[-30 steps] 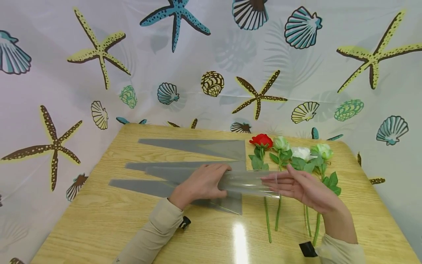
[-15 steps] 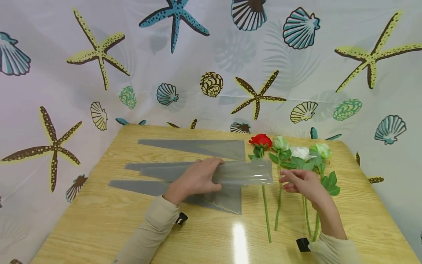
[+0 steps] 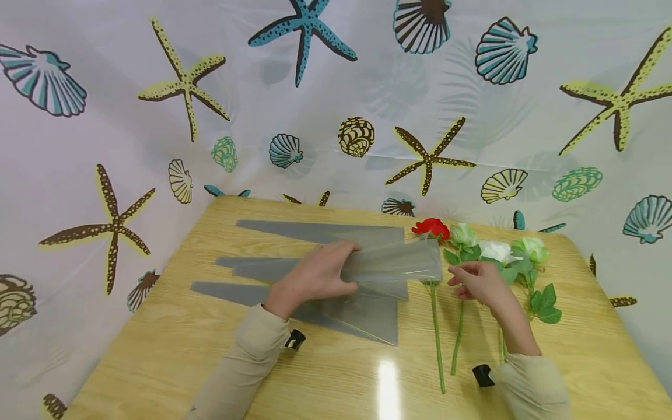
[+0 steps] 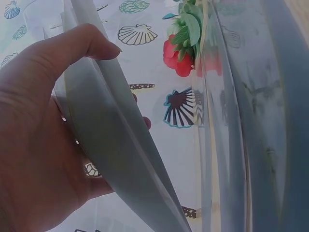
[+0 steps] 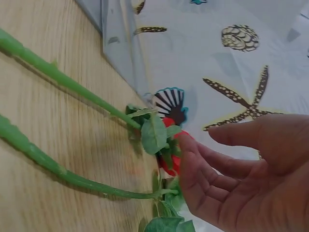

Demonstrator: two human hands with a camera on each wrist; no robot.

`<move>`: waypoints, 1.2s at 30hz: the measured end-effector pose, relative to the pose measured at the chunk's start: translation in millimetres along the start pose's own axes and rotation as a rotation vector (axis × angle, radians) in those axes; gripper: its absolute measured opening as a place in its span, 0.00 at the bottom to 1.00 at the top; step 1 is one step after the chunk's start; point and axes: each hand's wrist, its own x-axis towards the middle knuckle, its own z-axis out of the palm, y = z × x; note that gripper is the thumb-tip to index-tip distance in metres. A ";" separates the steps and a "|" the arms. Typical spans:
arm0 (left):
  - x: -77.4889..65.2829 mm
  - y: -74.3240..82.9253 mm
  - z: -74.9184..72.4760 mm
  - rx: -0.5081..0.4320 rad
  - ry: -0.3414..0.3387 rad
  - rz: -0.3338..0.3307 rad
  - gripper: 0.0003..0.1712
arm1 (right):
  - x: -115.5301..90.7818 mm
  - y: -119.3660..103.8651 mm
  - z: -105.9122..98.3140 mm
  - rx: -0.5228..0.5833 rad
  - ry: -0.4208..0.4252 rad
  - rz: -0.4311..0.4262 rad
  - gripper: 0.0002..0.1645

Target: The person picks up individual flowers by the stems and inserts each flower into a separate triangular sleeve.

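Note:
My left hand (image 3: 312, 277) grips a clear, tapering plastic flower sleeve (image 3: 391, 261), its wide mouth pointing right. In the left wrist view the thumb and fingers of the left hand (image 4: 36, 130) lie on either side of the sleeve (image 4: 108, 121). The right hand (image 3: 485, 286) hovers just right of the mouth, fingers loosely bent and holding nothing. Behind the sleeve's mouth is a red rose (image 3: 434, 227). A pale green rose (image 3: 464, 235), a white rose (image 3: 495, 251) and another green rose (image 3: 534, 248) lie beyond the right hand, some stems hidden by it.
More flat plastic sleeves lie on the wooden table (image 3: 157, 350): one at the back (image 3: 294, 229), one nearer the front (image 3: 223, 290) and one (image 3: 224, 262) partly beneath the held sleeve. A patterned curtain (image 3: 315, 105) rises behind the table.
The right hand's fingers, inside the sleeve's mouth a second ago, have drawn out and bent. The left hand has moved the sleeve slightly away. The head view has turned a little left.

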 end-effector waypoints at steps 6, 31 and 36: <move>-0.5 1.0 -4.5 0.004 0.005 0.002 0.42 | 27.1 -2.7 0.6 -0.098 0.039 0.007 0.31; -2.9 -2.5 -13.2 0.027 0.006 0.018 0.39 | 68.6 -3.3 22.7 -0.464 0.154 -0.063 0.25; -4.8 -2.8 -13.6 0.029 0.000 0.008 0.39 | 69.2 -7.7 25.7 -0.458 0.134 -0.040 0.27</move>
